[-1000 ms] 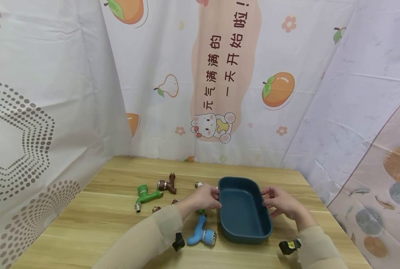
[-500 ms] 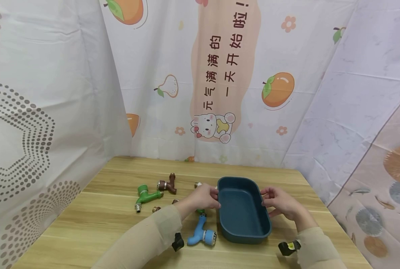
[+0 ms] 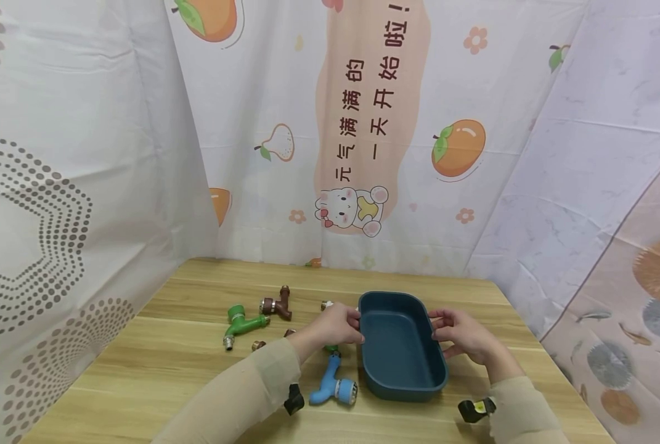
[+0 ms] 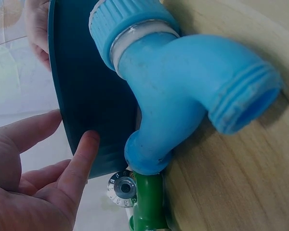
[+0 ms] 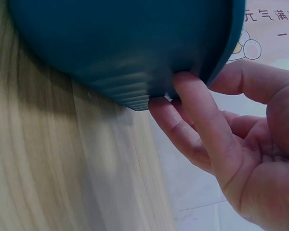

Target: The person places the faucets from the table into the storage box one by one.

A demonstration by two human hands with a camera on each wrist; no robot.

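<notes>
A dark blue rectangular plastic box sits on the wooden table between both hands. My left hand holds its left side; in the left wrist view, the thumb is at the rim and a finger lies against the outer wall. On the other side, my right hand holds the right rim, with fingertips on the outside wall. A light blue plastic tap lies just left of the box, close below the left wrist. Beyond it, a green tap shows in the left wrist view, mostly hidden by the left hand in the head view.
Further left lie another green tap and a brown tap. A brass-ended piece peeks out by the left forearm, and a white-and-metal piece lies behind the left hand. Printed curtains enclose the wooden table.
The box and both hands have shifted very slightly to the left since a second ago. Both hands keep the same places on the box's sides, and the taps lie where they were.
</notes>
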